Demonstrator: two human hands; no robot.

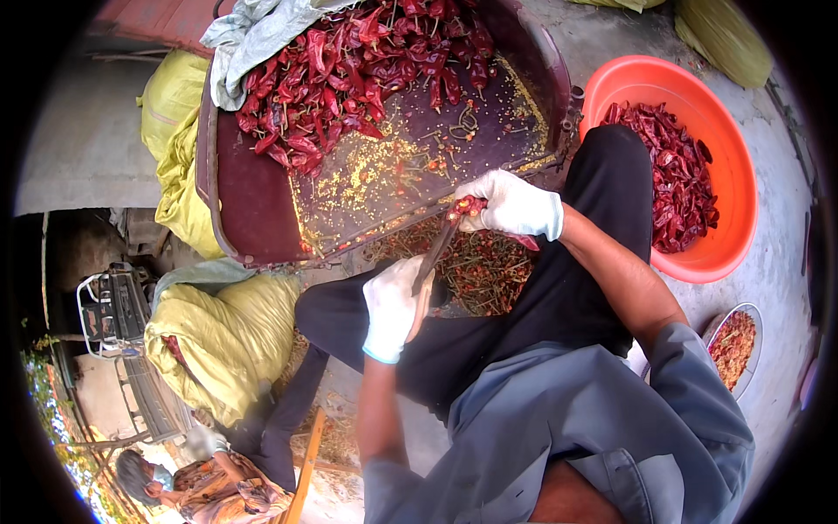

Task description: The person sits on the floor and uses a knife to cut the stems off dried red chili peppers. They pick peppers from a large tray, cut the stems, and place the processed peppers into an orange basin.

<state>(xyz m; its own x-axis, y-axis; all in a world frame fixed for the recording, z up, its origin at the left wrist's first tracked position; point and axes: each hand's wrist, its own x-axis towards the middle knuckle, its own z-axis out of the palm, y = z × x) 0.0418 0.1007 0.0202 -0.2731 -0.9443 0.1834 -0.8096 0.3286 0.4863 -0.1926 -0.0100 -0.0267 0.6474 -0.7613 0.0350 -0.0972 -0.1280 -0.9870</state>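
Observation:
My left hand (pixel 394 308), in a white glove, grips a cutting tool (pixel 437 252) with a long dark metal end and a tan part below the fist. Whether it is scissors or a knife I cannot tell. My gloved right hand (pixel 514 204) holds several dried red chillies (pixel 469 208), their cut-looking ends facing the tool's tip. A chilli's red end pokes out below that palm. Before me, a dark red metal cart bed (pixel 245 190) bears a heap of whole dried chillies (pixel 353 72), scattered yellow seeds (pixel 366 171) and loose stems (pixel 466 124).
Stems and scraps (pixel 488 268) pile between my legs. To the right stand an orange plastic basin (pixel 733 164) of chillies and a bowl (pixel 732 350) of seeds and bits. Yellow woven sacks (pixel 216 340) lie left. A masked person (pixel 216 481) sits at lower left, beside a wooden bar (pixel 308 465).

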